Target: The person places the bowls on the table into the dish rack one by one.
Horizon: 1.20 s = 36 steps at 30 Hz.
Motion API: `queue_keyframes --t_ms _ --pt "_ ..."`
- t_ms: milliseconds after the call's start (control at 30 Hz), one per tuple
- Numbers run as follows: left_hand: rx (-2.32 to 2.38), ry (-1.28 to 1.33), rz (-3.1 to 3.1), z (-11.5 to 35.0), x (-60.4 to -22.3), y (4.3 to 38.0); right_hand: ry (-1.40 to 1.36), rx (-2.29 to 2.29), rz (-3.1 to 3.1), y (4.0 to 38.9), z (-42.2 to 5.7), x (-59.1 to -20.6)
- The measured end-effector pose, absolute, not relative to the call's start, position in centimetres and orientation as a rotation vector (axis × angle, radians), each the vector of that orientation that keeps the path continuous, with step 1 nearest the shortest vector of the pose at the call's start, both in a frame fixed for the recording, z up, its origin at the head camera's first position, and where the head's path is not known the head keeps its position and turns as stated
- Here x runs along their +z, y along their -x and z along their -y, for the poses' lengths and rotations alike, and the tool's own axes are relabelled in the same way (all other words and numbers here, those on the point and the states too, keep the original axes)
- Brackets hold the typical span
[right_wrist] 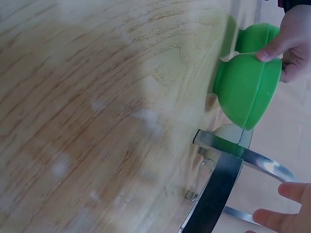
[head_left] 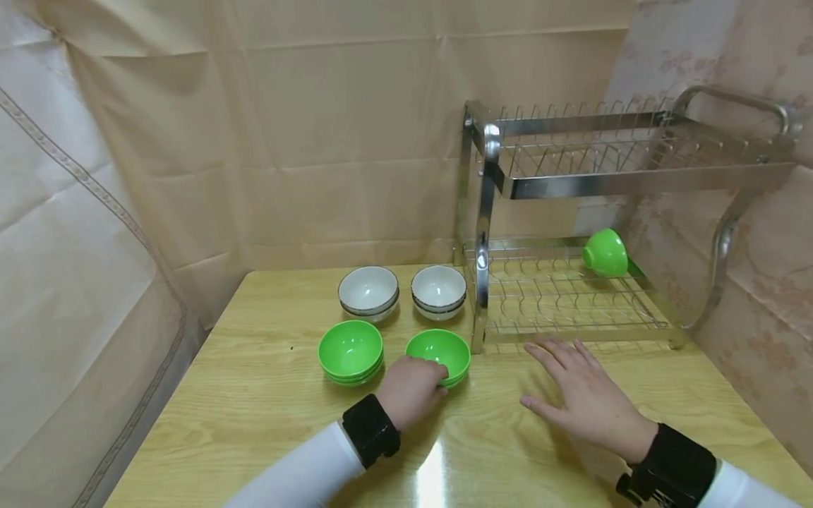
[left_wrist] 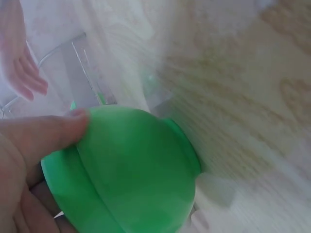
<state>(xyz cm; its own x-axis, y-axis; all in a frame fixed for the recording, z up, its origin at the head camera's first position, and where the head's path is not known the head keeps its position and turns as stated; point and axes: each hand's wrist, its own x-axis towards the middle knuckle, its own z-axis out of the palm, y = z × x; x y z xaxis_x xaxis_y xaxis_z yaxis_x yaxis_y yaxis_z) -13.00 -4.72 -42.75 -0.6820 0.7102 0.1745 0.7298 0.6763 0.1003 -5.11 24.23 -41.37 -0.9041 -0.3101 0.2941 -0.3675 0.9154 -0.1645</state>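
Pinching the rim of the right green stack [head_left: 438, 346], the person's left hand [head_left: 413, 391] is just above the table [head_left: 254, 423]; the right hand [head_left: 584, 398] spreads its fingers, well apart from it. Just beside stands another green stack [head_left: 351, 351]. Behind are two white bowl stacks [head_left: 368, 291]. A metal rack's [head_left: 635, 182] front post [head_left: 483, 282] stands between the right green stack and the lower tier, where a lone green bowl [head_left: 606, 252] lies tipped.
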Motion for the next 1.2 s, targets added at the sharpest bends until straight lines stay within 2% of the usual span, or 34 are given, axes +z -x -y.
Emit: queue_keyframes --t_ms 733,1200 --pt "-0.309 1.317 2.512 5.2 -41.4 11.6 -0.561 0.383 2.769 4.4 -23.7 -40.3" --pt "-0.222 1.611 2.244 4.4 -39.7 8.2 -1.144 0.31 2.432 3.0 -21.6 -38.8"
